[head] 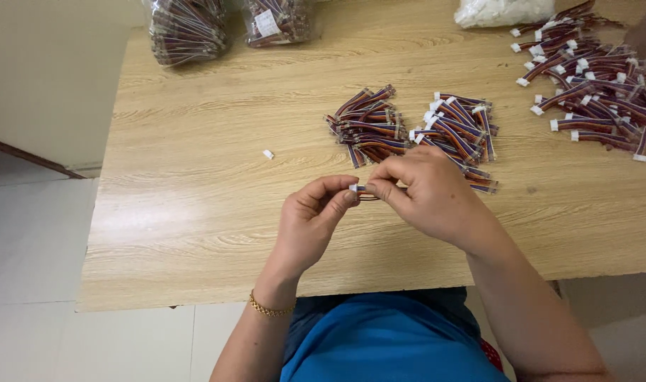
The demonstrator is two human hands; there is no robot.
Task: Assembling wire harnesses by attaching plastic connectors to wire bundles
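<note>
Short wire lead [369, 192] mostly concealed between right hand [425, 194] and left hand [312, 219]; its far end unseen. Two clear bags of leads [188, 28] and white bag [503, 10] cropped by upper edge. Loose white piece [268, 154] too small to identify.

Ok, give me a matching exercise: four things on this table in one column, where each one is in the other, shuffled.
1. loose white connector
2. clear bags of wires
3. short wire piece
4. big loose wire heap

A. far right of the table
B. between both hands' fingertips
C. far left edge
D. alone on bare wood, left of the small piles

Pairs: 1-D, 2-C, 3-B, 4-A
</note>
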